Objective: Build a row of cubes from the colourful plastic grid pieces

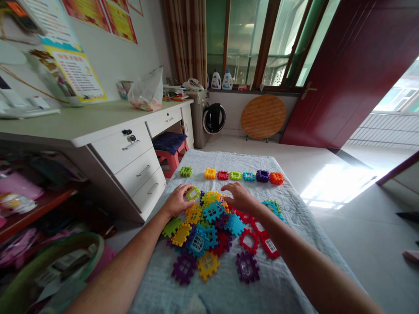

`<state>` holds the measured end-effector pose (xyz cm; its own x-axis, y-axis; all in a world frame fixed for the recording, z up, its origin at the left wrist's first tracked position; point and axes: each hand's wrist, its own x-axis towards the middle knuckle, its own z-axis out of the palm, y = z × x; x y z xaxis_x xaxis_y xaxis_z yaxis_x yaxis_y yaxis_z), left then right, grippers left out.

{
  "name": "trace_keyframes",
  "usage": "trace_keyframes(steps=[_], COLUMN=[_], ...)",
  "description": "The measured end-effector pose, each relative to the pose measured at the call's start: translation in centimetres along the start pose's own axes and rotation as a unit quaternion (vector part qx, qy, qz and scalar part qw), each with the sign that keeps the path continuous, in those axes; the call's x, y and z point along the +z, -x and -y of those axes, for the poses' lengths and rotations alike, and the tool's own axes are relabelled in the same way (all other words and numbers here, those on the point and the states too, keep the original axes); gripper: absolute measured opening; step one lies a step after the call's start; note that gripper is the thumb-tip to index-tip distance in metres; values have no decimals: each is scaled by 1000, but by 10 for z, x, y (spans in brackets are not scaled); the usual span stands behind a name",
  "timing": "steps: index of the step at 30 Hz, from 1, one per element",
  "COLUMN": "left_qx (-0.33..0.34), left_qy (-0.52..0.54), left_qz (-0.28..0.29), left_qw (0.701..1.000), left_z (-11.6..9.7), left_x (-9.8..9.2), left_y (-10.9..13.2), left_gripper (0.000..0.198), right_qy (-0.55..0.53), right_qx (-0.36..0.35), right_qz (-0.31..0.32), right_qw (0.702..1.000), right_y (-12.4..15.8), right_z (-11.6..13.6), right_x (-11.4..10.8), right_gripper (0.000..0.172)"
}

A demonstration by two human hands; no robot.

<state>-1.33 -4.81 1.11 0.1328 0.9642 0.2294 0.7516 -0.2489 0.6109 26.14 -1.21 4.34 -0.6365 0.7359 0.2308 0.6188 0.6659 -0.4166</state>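
My left hand (178,200) is closed on a light green square building piece (193,193) with notched edges, at the upper left of a heap. My right hand (240,197) hovers at the heap's upper right, thumb and fingers apart near a yellow piece (212,197); nothing shows in its grasp. Interlocking plastic pieces in several colours are piled between my forearms, among them a blue window piece (198,243), a purple one (248,267) and a red frame (249,240). Beyond the hands stands a row of assembled cubes, from a green cube (186,171) to an orange cube (276,178).
A pale blue cloth (209,301) covers the table. To the left is a desk (114,117) with drawers, and a stool (170,144) beside it. A washing machine (198,117), a round wooden tabletop (263,116) and a red door (334,65) are at the back.
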Motion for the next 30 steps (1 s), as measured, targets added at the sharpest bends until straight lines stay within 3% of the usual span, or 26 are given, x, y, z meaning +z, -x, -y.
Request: trace_keyframes(steps=[4, 7, 13, 18, 23, 26, 30], left_qx=[1, 3, 8, 65, 160, 185, 196], left_qy=[-5, -3, -7, -52, -132, -164, -190], left_qz=[4, 3, -10, -6, 147, 236, 284], left_qw=[1000, 1000, 1000, 996, 967, 940, 919], left_z=[-1, 0, 1, -25, -53, -60, -64], left_x=[-2, -1, -2, -11, -10, -5, -1], left_y=[0, 0, 0, -12, -34, -43, -49], left_gripper=[48, 48, 52, 52, 61, 63, 65], right_qy=[17, 20, 5, 28, -4, -14, -24], right_qx=[32, 36, 34, 37, -7, 17, 28], right_qz=[11, 11, -8, -17, 37, 16, -15], right_qw=[999, 999, 999, 999, 999, 1000, 999], right_y=[-23, -23, 4, 39, 68, 77, 82], right_z=[12, 14, 4, -5, -1, -3, -6], right_x=[22, 25, -2, -18, -24, -25, -24], right_gripper=[36, 38, 23, 27, 27, 27, 23])
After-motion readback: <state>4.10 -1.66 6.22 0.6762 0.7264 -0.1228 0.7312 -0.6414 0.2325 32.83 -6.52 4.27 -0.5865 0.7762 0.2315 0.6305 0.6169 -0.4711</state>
